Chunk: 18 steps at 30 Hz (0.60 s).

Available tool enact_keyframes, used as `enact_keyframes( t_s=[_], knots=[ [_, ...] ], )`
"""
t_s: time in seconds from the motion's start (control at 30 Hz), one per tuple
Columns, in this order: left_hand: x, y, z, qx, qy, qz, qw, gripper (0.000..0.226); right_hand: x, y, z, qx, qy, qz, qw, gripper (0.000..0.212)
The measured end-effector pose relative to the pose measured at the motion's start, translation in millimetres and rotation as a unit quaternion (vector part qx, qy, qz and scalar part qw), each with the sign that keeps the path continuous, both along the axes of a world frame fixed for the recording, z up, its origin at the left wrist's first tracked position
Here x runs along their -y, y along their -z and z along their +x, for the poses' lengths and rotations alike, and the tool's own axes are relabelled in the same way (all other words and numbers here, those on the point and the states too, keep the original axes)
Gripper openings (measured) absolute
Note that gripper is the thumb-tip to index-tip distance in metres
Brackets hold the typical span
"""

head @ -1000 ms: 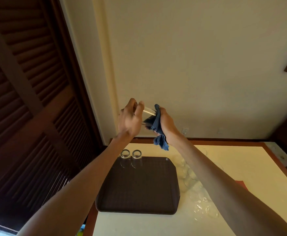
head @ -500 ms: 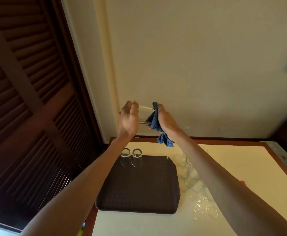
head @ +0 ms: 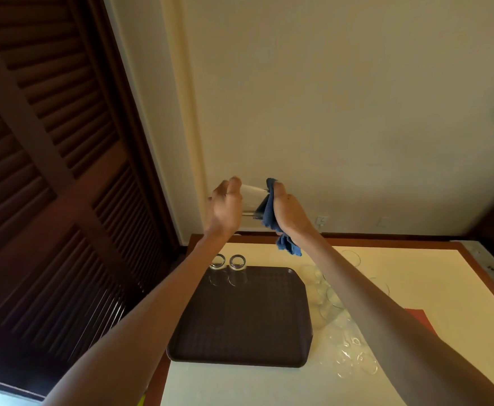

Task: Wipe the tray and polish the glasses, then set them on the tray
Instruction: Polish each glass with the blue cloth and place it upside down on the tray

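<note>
- Two glasses (head: 228,263) stand rim-down, side by side, at the far left corner of the tray (head: 239,332). I read that as filling from the back corner, so that later glasses go down without reaching over finished ones.
- In the head view, my only view, both arms are raised in front of the wall (head: 327,112), well above the table (head: 415,288). Holding the work up there probably lets light pass through it, so smears show.
- My left hand (head: 225,206) has its fingers curled round one end of a third glass (head: 253,197), which lies roughly on its side between the two hands. I cannot tell whether that end is the base or the rim.
- My right hand (head: 289,212) is bunched round the blue cloth (head: 269,215) and presses it against the other end of the glass. A loose tail of cloth hangs below the wrist.
- I judge the step in hand to be polishing this third glass, with the tray apparently already wiped.
- A cluster of glasses (head: 336,317) waits on the table just beside the right edge of the tray, partly hidden behind my right forearm. It sits within easy reach of the cloth hand.
- A red sheet (head: 415,316) lies further right, and a louvred door (head: 49,171) fills the left.
</note>
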<state>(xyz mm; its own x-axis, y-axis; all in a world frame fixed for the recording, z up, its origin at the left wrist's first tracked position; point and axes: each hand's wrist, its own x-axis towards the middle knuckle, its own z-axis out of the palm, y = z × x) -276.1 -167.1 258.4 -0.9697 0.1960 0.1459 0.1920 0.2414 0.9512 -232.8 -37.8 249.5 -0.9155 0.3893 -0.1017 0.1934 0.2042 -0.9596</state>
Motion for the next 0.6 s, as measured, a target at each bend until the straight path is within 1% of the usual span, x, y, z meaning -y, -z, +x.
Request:
enact_keyframes(
  t_s=[0.03,0.07,0.1,0.13,0.17,0.23,0.27,0.3,0.33,0.37,0.43,0.47,0.5,0.53,0.6],
  knots=[
    [-2,-2,-1,0.048,0.008,-0.005,0.999,0.047,3,2,1,-0.023,0.018,0.007,1.0,0.068],
    [-3,-3,-2,0.077,0.012,-0.011,0.997,0.046,3,6,2,-0.037,0.032,0.014,0.999,0.068],
    [-3,-3,-3,0.077,0.011,-0.019,0.997,0.047,3,8,1,-0.042,0.034,0.011,0.998,0.068],
    [-2,-3,-3,0.048,0.005,-0.03,0.998,0.05,2,8,1,-0.037,0.029,0.0,0.999,0.068],
    [-1,-2,-2,0.001,-0.004,-0.037,0.999,0.051,0,7,0,-0.019,0.02,-0.016,0.999,0.067],
    [3,1,3,-0.103,-0.013,-0.041,0.994,0.044,-3,1,0,0.039,-0.005,-0.048,0.998,0.062],
    [4,2,5,-0.137,-0.014,-0.043,0.99,0.041,-5,-2,-1,0.06,-0.015,-0.055,0.997,0.06],
    [4,2,6,-0.148,-0.014,-0.04,0.988,0.041,-7,-3,-2,0.07,-0.02,-0.051,0.996,0.06],
    [3,3,4,-0.132,-0.015,-0.033,0.991,0.045,-8,-2,-4,0.071,-0.022,-0.044,0.996,0.061],
    [2,1,1,-0.094,-0.011,-0.026,0.995,0.049,-8,-2,-4,0.067,-0.024,-0.035,0.997,0.062],
    [0,-3,-7,0.02,0.006,-0.036,0.999,0.051,-6,1,-4,0.044,-0.023,-0.01,0.999,0.066],
    [-2,-6,-9,0.061,0.013,-0.046,0.997,0.05,-5,1,-2,0.026,-0.016,0.001,1.0,0.068],
    [-2,-8,-10,0.067,0.013,-0.056,0.996,0.05,-2,2,0,0.009,-0.008,-0.001,1.0,0.069],
    [-3,-8,-9,0.04,0.006,-0.061,0.997,0.052,0,1,2,-0.003,0.0,-0.016,1.0,0.068],
    [0,-5,-4,-0.069,-0.017,-0.038,0.997,0.05,0,0,3,0.002,-0.003,-0.053,0.999,0.063]
  ],
)
